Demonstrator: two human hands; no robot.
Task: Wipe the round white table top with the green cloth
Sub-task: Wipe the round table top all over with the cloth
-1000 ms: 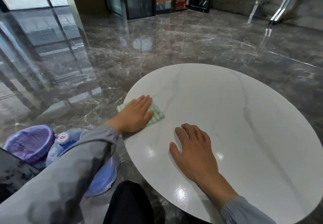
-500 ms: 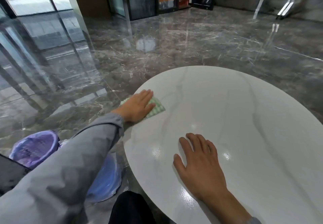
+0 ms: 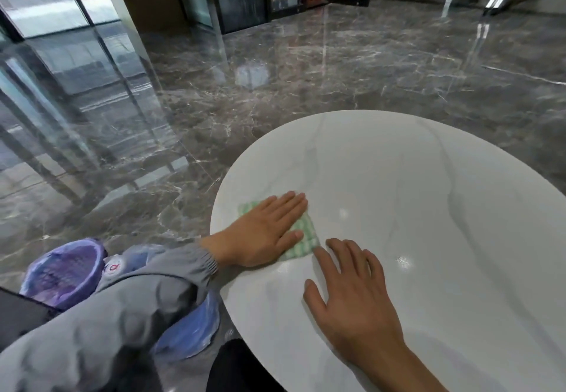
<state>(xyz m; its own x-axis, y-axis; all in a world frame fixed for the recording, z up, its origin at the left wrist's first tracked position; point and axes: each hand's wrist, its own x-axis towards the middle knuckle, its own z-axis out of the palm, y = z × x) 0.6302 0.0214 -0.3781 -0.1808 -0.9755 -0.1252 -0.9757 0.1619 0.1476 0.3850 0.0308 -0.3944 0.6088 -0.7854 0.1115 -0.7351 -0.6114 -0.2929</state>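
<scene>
Moved since the earlier frames: left hand [image 3: 263,232] and green cloth [image 3: 308,234] have travelled from the left rim of the counter [image 3: 428,208] inward, toward its near side. They now sit just beside the fingertips of the right hand [image 3: 352,296]. Right hand itself holds roughly the same spot on the near part of the top.

Grip, left: palm down, fingers straight and pressed together, flat on the cloth; no pinch, no curl round it. Grip, right: fingers spread, palm flat on the bare top, holding nothing. Its index tip lies at the cloth's near corner; cannot tell whether it touches.

Cloth position: flat on the counter, left of centre, mostly covered by the left hand; a strip shows past the knuckles and another by the thumb.

Reading: one stroke has covered the left edge band and is heading inward. The far and right parts of the top show no cloth on them, so I judge most of the surface is yet to be wiped. Right hand probably braces and will have to shift, since it lies next to the cloth.

Count:
- cloth: 1
- counter: 1
- hands: 2
- grey sleeve [image 3: 137,299]: 1 fully seen
- purple basket [image 3: 64,272] on the floor [image 3: 275,85]: 1
- blue plastic tub [image 3: 190,330] under the rim: 1, kind uncertain
</scene>
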